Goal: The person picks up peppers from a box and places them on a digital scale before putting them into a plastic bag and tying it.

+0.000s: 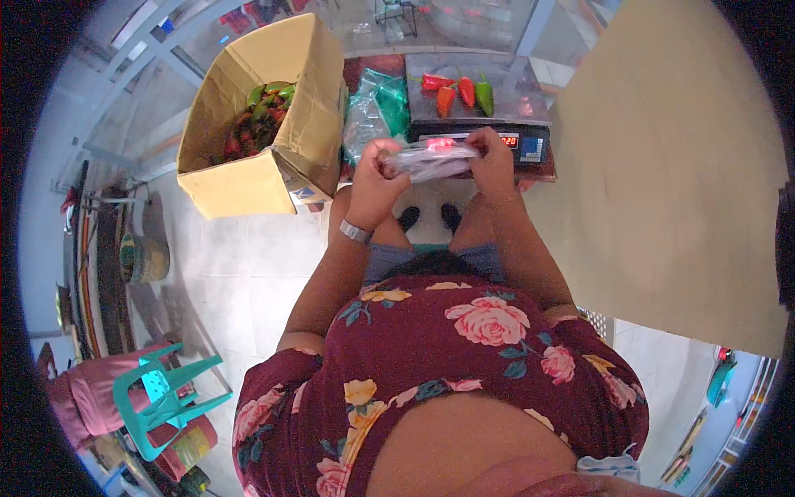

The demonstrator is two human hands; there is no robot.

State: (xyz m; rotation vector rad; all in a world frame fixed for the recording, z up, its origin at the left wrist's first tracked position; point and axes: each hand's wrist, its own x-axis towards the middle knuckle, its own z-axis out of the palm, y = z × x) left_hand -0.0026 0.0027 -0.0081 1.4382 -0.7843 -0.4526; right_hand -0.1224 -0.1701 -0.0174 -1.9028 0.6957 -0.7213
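The left hand [378,178] and right hand [494,166] pinch opposite ends of a clear plastic bag [435,163] in the head view. It should be light, limp and slippery, best held by its edges. Just beyond the grip, peppers [467,93] lie on a digital scale [526,79]; leftward stands a cardboard box [236,186].
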